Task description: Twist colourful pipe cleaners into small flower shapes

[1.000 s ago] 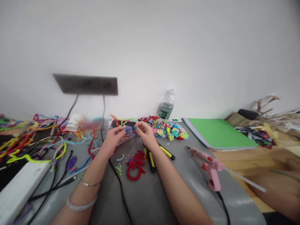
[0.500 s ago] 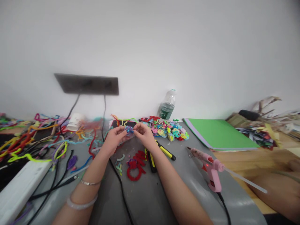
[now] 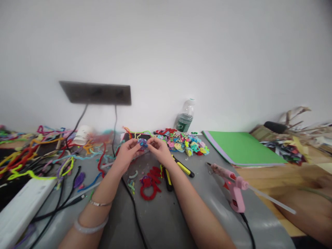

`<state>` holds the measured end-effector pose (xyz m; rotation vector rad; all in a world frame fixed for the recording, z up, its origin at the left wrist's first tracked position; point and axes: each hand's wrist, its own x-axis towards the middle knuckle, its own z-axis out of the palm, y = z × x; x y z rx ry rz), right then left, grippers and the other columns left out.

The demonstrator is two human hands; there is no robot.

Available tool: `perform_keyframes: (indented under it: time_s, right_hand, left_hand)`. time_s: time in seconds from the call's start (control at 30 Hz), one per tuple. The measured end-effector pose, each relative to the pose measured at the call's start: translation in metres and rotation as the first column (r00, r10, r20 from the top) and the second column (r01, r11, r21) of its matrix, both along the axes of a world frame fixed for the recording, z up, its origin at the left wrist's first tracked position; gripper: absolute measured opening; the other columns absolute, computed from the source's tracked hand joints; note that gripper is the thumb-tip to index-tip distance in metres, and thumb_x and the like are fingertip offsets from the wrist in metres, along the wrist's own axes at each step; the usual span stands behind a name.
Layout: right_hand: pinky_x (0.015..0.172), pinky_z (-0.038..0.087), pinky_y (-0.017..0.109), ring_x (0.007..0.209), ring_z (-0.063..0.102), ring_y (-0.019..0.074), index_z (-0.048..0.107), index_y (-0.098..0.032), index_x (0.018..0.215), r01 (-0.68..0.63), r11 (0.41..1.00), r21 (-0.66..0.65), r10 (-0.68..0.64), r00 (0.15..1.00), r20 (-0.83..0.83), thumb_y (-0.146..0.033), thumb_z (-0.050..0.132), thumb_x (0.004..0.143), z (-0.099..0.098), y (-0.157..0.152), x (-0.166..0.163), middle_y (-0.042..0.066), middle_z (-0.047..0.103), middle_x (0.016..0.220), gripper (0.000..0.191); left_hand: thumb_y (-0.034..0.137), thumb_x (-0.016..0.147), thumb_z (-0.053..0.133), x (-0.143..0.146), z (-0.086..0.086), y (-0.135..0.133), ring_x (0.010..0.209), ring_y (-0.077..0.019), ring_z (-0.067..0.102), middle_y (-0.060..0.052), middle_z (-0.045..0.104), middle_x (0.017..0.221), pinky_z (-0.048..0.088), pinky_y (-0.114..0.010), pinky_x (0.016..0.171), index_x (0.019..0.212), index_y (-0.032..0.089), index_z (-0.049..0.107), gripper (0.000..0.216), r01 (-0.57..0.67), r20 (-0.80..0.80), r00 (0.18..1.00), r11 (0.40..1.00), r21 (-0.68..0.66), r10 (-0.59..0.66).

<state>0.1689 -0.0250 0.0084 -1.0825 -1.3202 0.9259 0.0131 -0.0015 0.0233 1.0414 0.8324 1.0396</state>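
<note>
My left hand (image 3: 126,154) and my right hand (image 3: 160,149) meet above the grey table (image 3: 166,221), both pinching a small blue and purple pipe-cleaner flower (image 3: 142,142) between their fingertips. Under the hands lie a red pipe-cleaner shape (image 3: 149,182), short green pieces (image 3: 132,174) and black-and-yellow pliers (image 3: 178,165). A pile of finished colourful flowers (image 3: 187,143) sits just right of my right hand. My left wrist wears two bracelets.
Loose pipe cleaners (image 3: 38,155) cover the left side, with a white box (image 3: 20,211) and black cables (image 3: 132,204). A pink glue gun (image 3: 232,185) lies at right, near green paper sheets (image 3: 241,147). A water bottle (image 3: 185,116) stands by the wall. Another person's arm (image 3: 308,207) rests at far right.
The small flower has been turned slightly between my fingertips, which have drawn a little closer together. Nothing else on the table has moved.
</note>
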Motion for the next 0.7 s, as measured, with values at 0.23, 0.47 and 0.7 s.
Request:
perform_keyframes:
  time_s: [0.23,0.47,0.7]
  right_hand:
    - [0.053,0.032,0.027,0.054,0.042,0.0125,0.058,-0.021,0.077,0.023,1.0,-0.021,-0.023,1.0,-0.004,-0.04,0.065,0.076,-0.003,0.0021,0.0033,-0.002,0.052,0.064,0.02]
    - [0.057,0.038,0.028,0.056,0.05,0.0132,0.055,-0.021,0.078,-0.018,1.0,-0.005,0.018,1.0,-0.002,-0.035,0.061,0.079,-0.0028,0.0008,0.0011,-0.003,0.052,0.065,0.016]
    - [0.058,0.039,0.027,0.057,0.049,0.0123,0.053,-0.021,0.079,-0.046,0.999,0.002,0.046,0.999,-0.023,-0.037,0.061,0.08,-0.0042,0.0015,0.0017,-0.003,0.051,0.066,0.018]
  left_hand:
    - [0.038,0.058,0.086,0.0002,-0.0018,0.0016,0.074,-0.0138,0.064,-0.002,0.069,0.081,0.057,-0.027,0.071,0.085,0.015,0.073,0.038,0.0,-0.035,0.999,1.0,-0.004,0.0]
    - [0.037,0.058,0.086,-0.0005,-0.0036,0.0032,0.077,-0.0159,0.066,-0.005,0.072,0.086,0.055,-0.026,0.069,0.091,0.014,0.069,0.044,-0.023,-0.084,0.996,0.999,0.044,0.027]
    - [0.03,0.058,0.083,-0.0008,-0.0066,0.0058,0.078,-0.017,0.066,-0.005,0.073,0.083,0.052,-0.028,0.074,0.09,0.014,0.069,0.039,-0.031,-0.134,0.989,0.986,0.165,0.054]
